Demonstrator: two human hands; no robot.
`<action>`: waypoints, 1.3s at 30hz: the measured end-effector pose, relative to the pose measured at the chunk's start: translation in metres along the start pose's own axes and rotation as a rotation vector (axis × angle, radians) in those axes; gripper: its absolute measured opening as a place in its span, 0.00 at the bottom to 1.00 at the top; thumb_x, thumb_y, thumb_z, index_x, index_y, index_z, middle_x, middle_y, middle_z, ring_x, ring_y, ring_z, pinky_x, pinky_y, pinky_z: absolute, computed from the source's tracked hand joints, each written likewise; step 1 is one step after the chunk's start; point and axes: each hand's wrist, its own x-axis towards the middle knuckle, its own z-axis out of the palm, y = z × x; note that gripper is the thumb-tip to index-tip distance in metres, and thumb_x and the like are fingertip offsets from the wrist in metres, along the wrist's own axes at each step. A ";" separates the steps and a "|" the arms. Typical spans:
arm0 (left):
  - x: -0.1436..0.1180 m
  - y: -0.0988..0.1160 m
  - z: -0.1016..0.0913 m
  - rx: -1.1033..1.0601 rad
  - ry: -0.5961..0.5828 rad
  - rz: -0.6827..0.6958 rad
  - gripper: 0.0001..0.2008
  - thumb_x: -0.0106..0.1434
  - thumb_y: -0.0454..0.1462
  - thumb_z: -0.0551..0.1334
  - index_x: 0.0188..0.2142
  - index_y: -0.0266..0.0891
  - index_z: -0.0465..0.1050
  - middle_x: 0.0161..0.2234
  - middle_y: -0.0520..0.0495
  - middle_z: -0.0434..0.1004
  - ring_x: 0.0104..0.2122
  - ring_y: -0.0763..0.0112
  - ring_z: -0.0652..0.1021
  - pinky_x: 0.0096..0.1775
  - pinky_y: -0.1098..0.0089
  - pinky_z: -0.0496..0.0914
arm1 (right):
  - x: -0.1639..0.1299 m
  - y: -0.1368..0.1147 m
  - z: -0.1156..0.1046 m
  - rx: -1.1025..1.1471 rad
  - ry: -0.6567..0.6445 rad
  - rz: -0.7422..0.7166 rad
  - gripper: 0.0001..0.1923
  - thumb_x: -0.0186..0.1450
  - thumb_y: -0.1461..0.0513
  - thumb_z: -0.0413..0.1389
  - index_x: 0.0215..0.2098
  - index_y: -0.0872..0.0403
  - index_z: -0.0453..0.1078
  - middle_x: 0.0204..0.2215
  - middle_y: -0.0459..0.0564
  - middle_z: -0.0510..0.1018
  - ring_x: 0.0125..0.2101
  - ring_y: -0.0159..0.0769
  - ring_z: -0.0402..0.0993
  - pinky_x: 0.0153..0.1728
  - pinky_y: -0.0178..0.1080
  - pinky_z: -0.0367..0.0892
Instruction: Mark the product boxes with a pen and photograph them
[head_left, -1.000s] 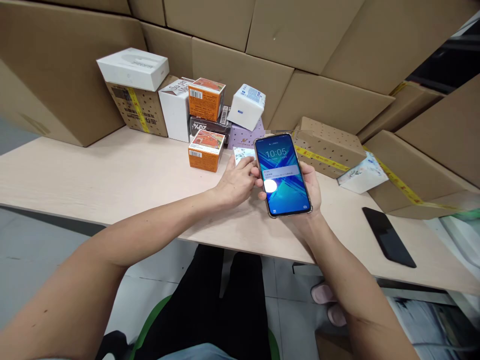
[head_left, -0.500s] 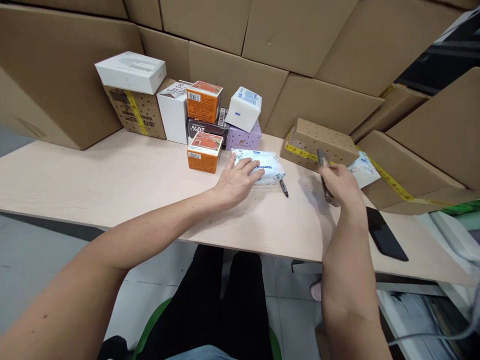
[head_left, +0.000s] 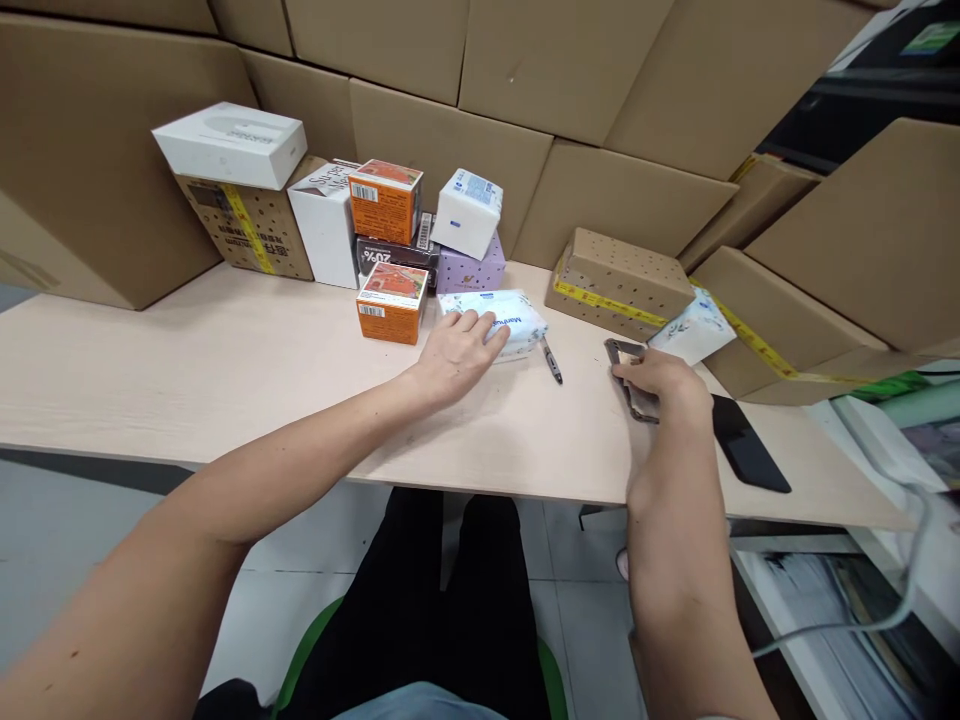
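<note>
My left hand (head_left: 460, 355) lies with its fingers spread over a soft white tissue pack (head_left: 517, 312) printed with blue lettering and leaves. A dark pen (head_left: 551, 361) rests on the table just right of that pack. Farther right, my right hand (head_left: 667, 382) grips a phone case (head_left: 617, 352) with a dark rim and a see-through middle, low over the table or touching it; I cannot tell which. A black phone (head_left: 746, 445) lies flat beside my right wrist. Behind the right hand, another tissue pack (head_left: 694, 328) leans by a dotted cardboard box (head_left: 622, 280).
Left of the tissue pack stand an orange box (head_left: 391, 305), another orange box (head_left: 386, 200) on a dark box, and a white tissue packet (head_left: 469, 213) on a purple box (head_left: 472, 265). A flat white box (head_left: 229, 145) sits on a carton. Large cardboard panels (head_left: 450, 140) wall the back.
My right hand has lowered the phone case toward the table and turned it flatter. My left hand stays on the tissue pack. The whole view has shifted slightly.
</note>
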 end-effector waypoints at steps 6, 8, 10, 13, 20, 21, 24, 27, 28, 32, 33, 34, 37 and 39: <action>0.017 -0.004 0.007 0.030 -0.024 -0.195 0.17 0.68 0.27 0.48 0.47 0.31 0.74 0.40 0.33 0.76 0.41 0.52 0.74 0.38 0.57 0.61 | -0.012 0.001 -0.007 -0.028 -0.037 0.028 0.19 0.57 0.47 0.58 0.37 0.51 0.74 0.41 0.60 0.80 0.44 0.52 0.78 0.39 0.47 0.71; 0.020 -0.005 0.005 0.048 -0.076 -0.231 0.18 0.68 0.26 0.47 0.47 0.30 0.74 0.41 0.32 0.75 0.43 0.52 0.73 0.38 0.58 0.60 | -0.013 0.002 -0.008 -0.025 -0.044 0.034 0.20 0.56 0.47 0.59 0.38 0.52 0.73 0.44 0.62 0.80 0.45 0.54 0.78 0.39 0.48 0.71; 0.023 -0.005 0.002 0.076 -0.152 -0.256 0.19 0.69 0.26 0.46 0.47 0.28 0.74 0.43 0.31 0.74 0.44 0.51 0.72 0.38 0.59 0.60 | -0.013 0.003 -0.010 -0.023 -0.050 0.044 0.21 0.55 0.46 0.59 0.39 0.52 0.72 0.47 0.63 0.79 0.47 0.56 0.77 0.40 0.50 0.71; 0.027 -0.003 0.000 0.087 -0.232 -0.296 0.20 0.69 0.26 0.44 0.48 0.26 0.73 0.45 0.29 0.72 0.47 0.49 0.71 0.38 0.59 0.60 | -0.014 0.004 -0.010 -0.020 -0.050 0.055 0.24 0.55 0.45 0.59 0.41 0.52 0.71 0.50 0.64 0.78 0.48 0.58 0.76 0.43 0.51 0.71; 0.030 0.003 0.004 0.058 -0.234 -0.369 0.21 0.68 0.24 0.44 0.48 0.26 0.74 0.46 0.30 0.71 0.48 0.49 0.69 0.39 0.60 0.59 | -0.027 0.002 -0.011 0.186 0.183 0.047 0.28 0.62 0.45 0.56 0.50 0.58 0.70 0.50 0.71 0.74 0.52 0.62 0.72 0.49 0.56 0.68; 0.030 0.004 0.004 0.052 -0.228 -0.369 0.21 0.68 0.24 0.44 0.48 0.26 0.74 0.46 0.30 0.71 0.48 0.50 0.69 0.39 0.60 0.58 | -0.028 -0.002 -0.012 0.244 0.297 0.046 0.31 0.64 0.45 0.55 0.55 0.59 0.67 0.52 0.73 0.71 0.54 0.63 0.70 0.51 0.58 0.67; 0.027 0.005 0.003 0.047 -0.208 -0.357 0.21 0.68 0.24 0.44 0.50 0.24 0.73 0.45 0.29 0.71 0.47 0.50 0.69 0.40 0.59 0.59 | -0.021 -0.020 -0.022 0.310 0.569 -0.067 0.33 0.67 0.46 0.52 0.63 0.58 0.60 0.60 0.73 0.62 0.60 0.65 0.61 0.55 0.64 0.61; 0.025 0.004 0.003 0.058 -0.202 -0.340 0.22 0.68 0.24 0.43 0.50 0.24 0.72 0.45 0.29 0.72 0.46 0.50 0.69 0.40 0.59 0.60 | 0.002 -0.045 -0.034 0.234 0.685 -0.280 0.32 0.69 0.47 0.50 0.65 0.55 0.58 0.66 0.70 0.54 0.65 0.65 0.50 0.58 0.67 0.55; 0.024 0.004 0.003 0.058 -0.201 -0.335 0.22 0.68 0.24 0.42 0.51 0.24 0.72 0.45 0.29 0.72 0.46 0.50 0.69 0.40 0.58 0.60 | 0.012 -0.054 -0.037 0.206 0.691 -0.337 0.32 0.69 0.47 0.50 0.65 0.55 0.58 0.68 0.68 0.52 0.66 0.65 0.48 0.58 0.67 0.53; 0.020 0.003 0.001 0.044 -0.193 -0.308 0.23 0.70 0.26 0.42 0.59 0.25 0.66 0.45 0.30 0.73 0.46 0.50 0.70 0.40 0.58 0.61 | 0.044 -0.083 -0.036 0.140 0.561 -0.413 0.34 0.67 0.47 0.52 0.66 0.55 0.58 0.69 0.65 0.54 0.67 0.66 0.46 0.60 0.72 0.46; 0.020 0.003 0.000 0.045 -0.195 -0.301 0.23 0.70 0.26 0.42 0.59 0.26 0.65 0.45 0.30 0.73 0.46 0.51 0.70 0.40 0.58 0.61 | 0.047 -0.088 -0.034 0.135 0.539 -0.410 0.34 0.67 0.48 0.52 0.66 0.54 0.57 0.68 0.64 0.56 0.67 0.66 0.47 0.60 0.73 0.45; 0.019 0.003 0.000 0.048 -0.199 -0.297 0.23 0.70 0.26 0.43 0.59 0.27 0.66 0.45 0.31 0.73 0.46 0.51 0.70 0.40 0.58 0.61 | 0.048 -0.091 -0.031 0.131 0.532 -0.410 0.34 0.67 0.49 0.52 0.67 0.54 0.57 0.68 0.64 0.57 0.66 0.66 0.48 0.60 0.74 0.44; 0.019 0.003 -0.001 0.043 -0.212 -0.295 0.23 0.70 0.25 0.42 0.56 0.26 0.69 0.45 0.30 0.74 0.47 0.51 0.71 0.41 0.58 0.62 | 0.037 -0.093 -0.024 0.118 0.548 -0.460 0.34 0.67 0.53 0.52 0.68 0.53 0.55 0.69 0.63 0.56 0.67 0.65 0.49 0.60 0.74 0.44; 0.019 0.004 -0.001 0.018 -0.219 -0.295 0.23 0.69 0.25 0.42 0.54 0.24 0.70 0.46 0.28 0.74 0.47 0.49 0.71 0.41 0.57 0.63 | 0.022 -0.091 -0.018 0.110 0.554 -0.537 0.34 0.67 0.55 0.52 0.70 0.52 0.53 0.70 0.62 0.55 0.67 0.64 0.48 0.60 0.74 0.45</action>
